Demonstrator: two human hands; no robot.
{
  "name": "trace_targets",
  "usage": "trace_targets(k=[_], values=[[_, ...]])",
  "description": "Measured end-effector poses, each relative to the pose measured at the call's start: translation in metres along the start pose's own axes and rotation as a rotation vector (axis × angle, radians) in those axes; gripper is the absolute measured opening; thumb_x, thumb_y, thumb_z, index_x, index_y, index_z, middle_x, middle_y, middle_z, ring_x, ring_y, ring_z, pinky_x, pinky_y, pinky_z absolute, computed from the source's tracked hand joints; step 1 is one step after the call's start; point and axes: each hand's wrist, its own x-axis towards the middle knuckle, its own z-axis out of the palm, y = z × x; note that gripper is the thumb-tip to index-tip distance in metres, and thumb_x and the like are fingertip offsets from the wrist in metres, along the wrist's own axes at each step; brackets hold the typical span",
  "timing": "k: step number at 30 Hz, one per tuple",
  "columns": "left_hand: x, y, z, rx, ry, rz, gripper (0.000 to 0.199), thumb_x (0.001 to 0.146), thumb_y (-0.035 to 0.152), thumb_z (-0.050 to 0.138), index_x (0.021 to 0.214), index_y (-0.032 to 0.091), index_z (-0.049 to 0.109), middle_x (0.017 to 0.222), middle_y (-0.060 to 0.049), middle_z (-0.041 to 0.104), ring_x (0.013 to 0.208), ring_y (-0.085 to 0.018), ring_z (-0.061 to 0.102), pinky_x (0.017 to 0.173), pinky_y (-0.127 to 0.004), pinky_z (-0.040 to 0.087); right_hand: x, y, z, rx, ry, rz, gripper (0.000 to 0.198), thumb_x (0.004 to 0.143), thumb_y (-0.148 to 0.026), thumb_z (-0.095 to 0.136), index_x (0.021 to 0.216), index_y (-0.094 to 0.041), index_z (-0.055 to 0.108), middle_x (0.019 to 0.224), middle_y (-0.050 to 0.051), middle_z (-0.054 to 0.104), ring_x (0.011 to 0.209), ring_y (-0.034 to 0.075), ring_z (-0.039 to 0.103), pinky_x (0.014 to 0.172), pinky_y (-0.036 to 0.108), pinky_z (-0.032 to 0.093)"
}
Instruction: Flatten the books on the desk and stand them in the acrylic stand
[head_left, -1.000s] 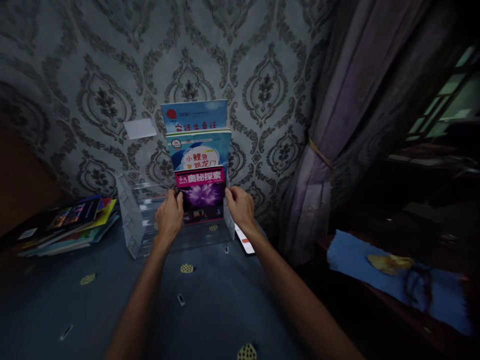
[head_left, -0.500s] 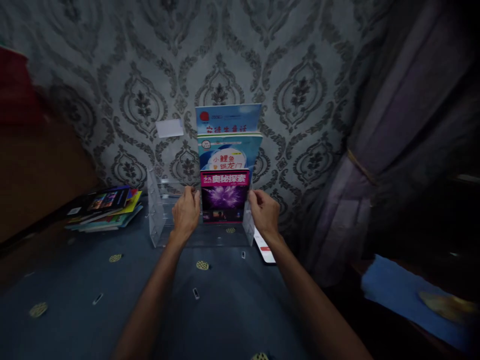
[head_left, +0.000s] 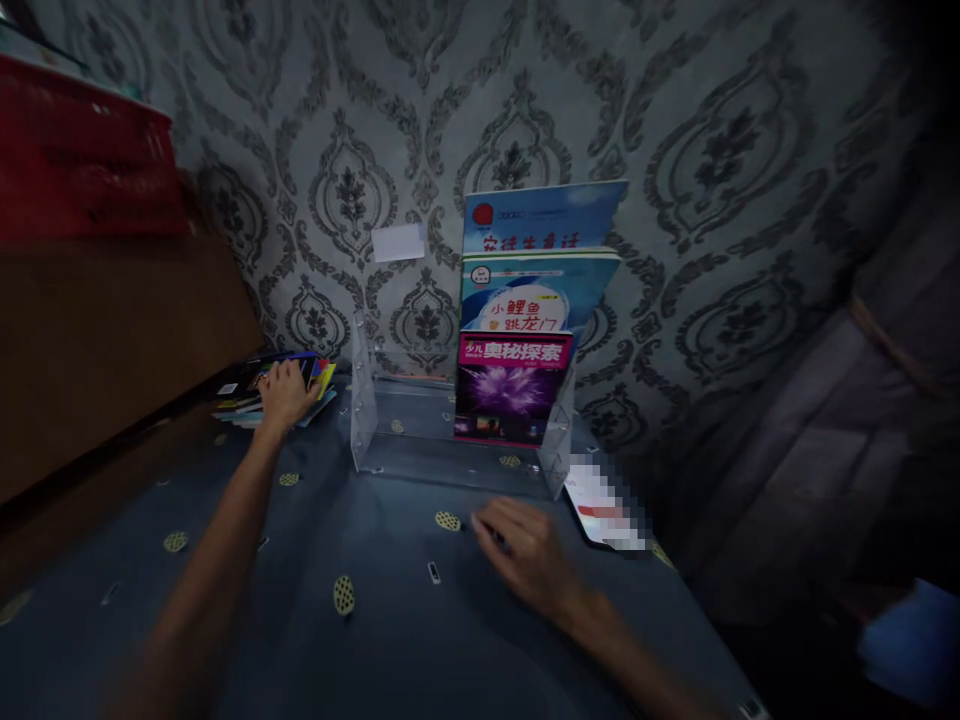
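Observation:
My left hand (head_left: 287, 397) is on the stack of thin books (head_left: 240, 385) at the left. Its fingers are spread over the dark top book (head_left: 238, 377), with the thumb near the right edge. My right hand (head_left: 525, 550) hovers low over the table before the stand, loosely curled, thumb apart from the forefinger, holding nothing. The clear plastic book rack (head_left: 364, 410) holds books upright at its right side. In front is a purple and pink book (head_left: 510, 395). Behind it rise a light-blue book (head_left: 536, 290) and a taller blue book (head_left: 544, 215).
A lit phone (head_left: 600, 505) lies right of the rack. The patterned tablecloth (head_left: 390, 640) covers the table. At the left is a brown box (head_left: 112, 340) with a red container (head_left: 90, 160) above it. Patterned wallpaper and a curtain (head_left: 825, 430) stand behind.
Both hands have left the sides of the purple book. My left hand has moved left onto the stack, and my right hand has dropped toward the table. The view has turned left.

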Motion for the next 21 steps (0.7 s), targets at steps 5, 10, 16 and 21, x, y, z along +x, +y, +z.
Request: trace_targets(k=[5, 10, 16, 21], values=[[0.005, -0.033, 0.028, 0.114, -0.132, 0.064, 0.06, 0.096, 0.042, 0.046, 0.149, 0.012, 0.043, 0.154, -0.025, 0.046, 0.144, -0.043, 0.037, 0.11, -0.073, 0.027, -0.038, -0.011, 0.015, 0.023, -0.082, 0.056, 0.035, 0.106, -0.022, 0.04, 0.083, -0.02, 0.065, 0.07, 0.002, 0.069, 0.064, 0.016, 0.067, 0.068, 0.028, 0.051], [0.004, -0.043, 0.033, 0.173, -0.112, 0.126, 0.045, 0.101, 0.034, 0.039, 0.139, 0.017, 0.054, 0.144, -0.022, 0.057, 0.135, -0.04, 0.049, 0.105, -0.073, 0.033, -0.051, -0.008, 0.021, 0.055, -0.152, 0.117, 0.043, 0.108, -0.026, 0.035, 0.076, -0.02, 0.063, 0.066, 0.002, 0.067, 0.06, 0.015, 0.066, 0.062, 0.027, 0.05], [-0.021, -0.052, 0.022, 0.225, -0.093, 0.244, 0.046, 0.1, 0.027, 0.039, 0.142, 0.015, 0.053, 0.145, -0.021, 0.057, 0.135, -0.038, 0.05, 0.108, -0.066, 0.036, -0.059, -0.006, 0.025, 0.043, -0.227, 0.149, 0.04, 0.106, -0.025, 0.038, 0.079, -0.02, 0.067, 0.07, 0.004, 0.07, 0.064, 0.016, 0.067, 0.066, 0.028, 0.052], [-0.068, -0.065, 0.017, 0.271, -0.086, 0.308, 0.049, 0.097, 0.02, 0.039, 0.144, 0.012, 0.053, 0.15, -0.022, 0.053, 0.141, -0.04, 0.045, 0.109, -0.061, 0.039, -0.062, -0.003, 0.026, 0.076, -0.306, 0.168, 0.036, 0.105, -0.024, 0.041, 0.083, -0.02, 0.069, 0.074, 0.005, 0.072, 0.068, 0.016, 0.068, 0.068, 0.027, 0.052]])
